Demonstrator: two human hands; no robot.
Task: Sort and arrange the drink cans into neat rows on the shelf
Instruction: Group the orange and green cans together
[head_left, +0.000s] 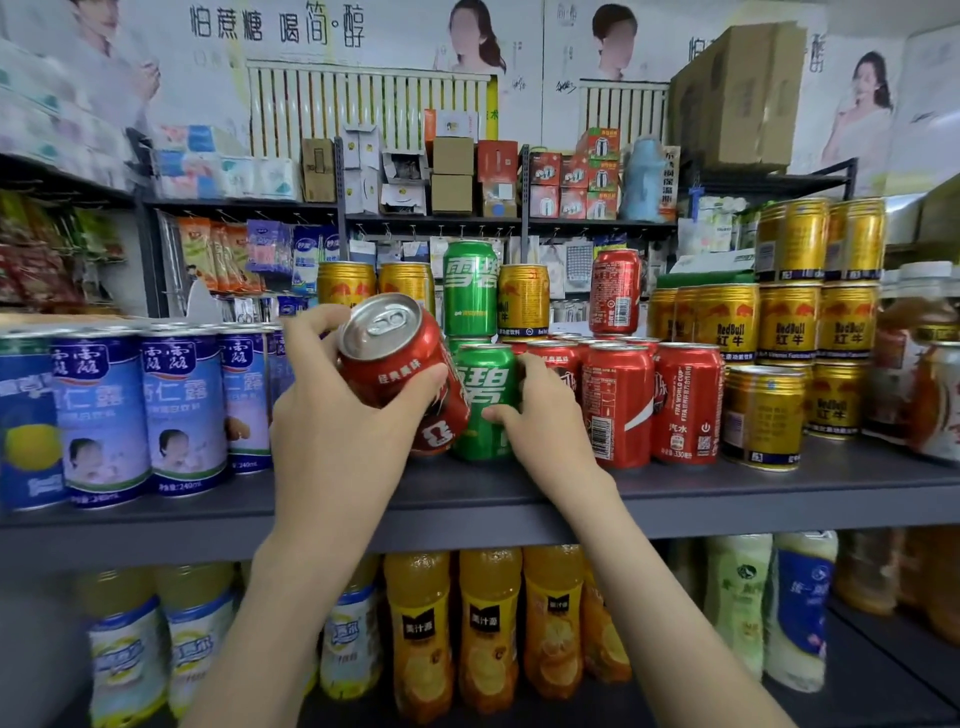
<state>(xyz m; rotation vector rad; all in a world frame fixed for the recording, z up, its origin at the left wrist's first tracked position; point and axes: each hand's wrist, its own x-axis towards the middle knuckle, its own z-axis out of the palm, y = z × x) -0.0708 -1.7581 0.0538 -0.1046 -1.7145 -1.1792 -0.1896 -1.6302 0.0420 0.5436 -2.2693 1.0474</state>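
My left hand (332, 415) grips a red cola can (395, 358), tilted with its silver top toward me, just above the grey shelf (467, 499). My right hand (540, 415) holds a green Sprite can (485, 400) standing on the shelf beside it. Right of that stand several red cola cans (618, 405). A second green can (470, 288) and a lone red can (615, 291) sit stacked on top of the row behind. Gold Red Bull cans (789, 322) are stacked at the right, with more gold cans (522, 299) at the back.
Blue-and-white almond drink cans (176, 410) fill the shelf's left side. Orange juice bottles (488, 623) and other bottles stand on the lower shelf. Boxes and packets crowd the far shelving (452, 176). Jars stand at the far right edge (935, 400).
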